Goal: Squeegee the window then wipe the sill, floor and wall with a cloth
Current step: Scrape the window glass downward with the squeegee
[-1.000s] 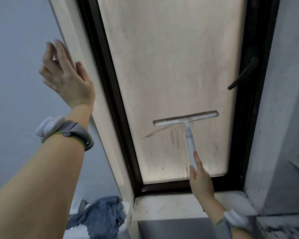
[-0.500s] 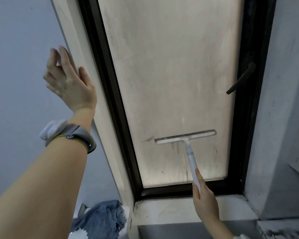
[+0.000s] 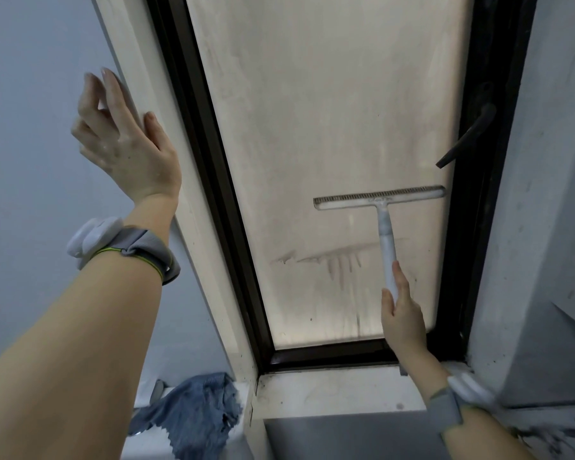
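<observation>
A tall frosted window pane [image 3: 329, 127] in a dark frame fills the middle. My right hand [image 3: 402, 317] grips the lower end of a white squeegee [image 3: 384, 210], whose blade lies flat against the right side of the glass, about level with the tip of the black handle. A streak of dirty water with drips marks the glass below and left of the blade. My left hand [image 3: 127, 141] rests with straight fingers on the white left reveal [image 3: 166, 154]. A blue cloth [image 3: 200, 413] lies crumpled at the lower left, beside the dusty white sill [image 3: 329, 390].
A black window handle [image 3: 467, 137] sticks out from the right frame. A grey wall [image 3: 20, 161] stands to the left and a grey concrete wall [image 3: 538, 194] to the right. A grey ledge [image 3: 339, 436] sits under the sill.
The squeegee went down the glass, then came back up and further right, against the right frame. It left a wet streak with drips. My left hand stayed on the reveal.
</observation>
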A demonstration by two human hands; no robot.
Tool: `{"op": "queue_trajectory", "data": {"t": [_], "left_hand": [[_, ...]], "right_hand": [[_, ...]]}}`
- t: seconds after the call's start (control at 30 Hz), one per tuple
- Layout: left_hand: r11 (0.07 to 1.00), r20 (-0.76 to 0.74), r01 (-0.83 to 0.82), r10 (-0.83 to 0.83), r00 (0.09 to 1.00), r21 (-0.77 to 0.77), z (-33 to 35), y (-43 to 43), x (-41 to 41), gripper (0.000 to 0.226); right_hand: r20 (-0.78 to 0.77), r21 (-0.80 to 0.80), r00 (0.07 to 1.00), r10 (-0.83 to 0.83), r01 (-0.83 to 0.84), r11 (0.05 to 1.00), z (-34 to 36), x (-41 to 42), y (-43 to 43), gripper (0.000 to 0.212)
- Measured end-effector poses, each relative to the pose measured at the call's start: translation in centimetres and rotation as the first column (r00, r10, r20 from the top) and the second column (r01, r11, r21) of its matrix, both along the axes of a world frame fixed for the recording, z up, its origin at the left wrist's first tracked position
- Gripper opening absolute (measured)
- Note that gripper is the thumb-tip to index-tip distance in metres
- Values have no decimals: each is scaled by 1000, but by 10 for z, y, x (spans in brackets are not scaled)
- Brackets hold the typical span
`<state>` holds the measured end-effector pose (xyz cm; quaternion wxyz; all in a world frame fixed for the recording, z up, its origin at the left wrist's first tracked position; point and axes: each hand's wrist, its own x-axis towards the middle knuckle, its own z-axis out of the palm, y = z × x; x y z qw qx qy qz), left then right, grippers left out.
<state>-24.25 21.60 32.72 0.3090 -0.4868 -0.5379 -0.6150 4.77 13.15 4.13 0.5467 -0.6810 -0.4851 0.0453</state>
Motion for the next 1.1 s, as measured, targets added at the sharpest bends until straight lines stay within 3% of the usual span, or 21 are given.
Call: {"op": "queue_trajectory", "data": {"t": [0.23,0.63,0.83,1.1], "left_hand": [[1000,0,-25,25,1000,-3,-1,0,1,57],[1000,1,5,-5,1000,10,1,0,0,56],[999,0,45,-45,999,9,-1,-1,0,56],[999,0,47,-47,999,15,0,0,-2,55]], "right_hand": [[-27,-193,999,40,-44,980,-66,-12,-25,58],[-32,-342,999,17,-27,939,-91,-22,-50,60],[-10,-222,997,74,-74,972,-66,-33,-61,65],[116,-2,985,127,-128,992,3,-60,-5,62]]}}
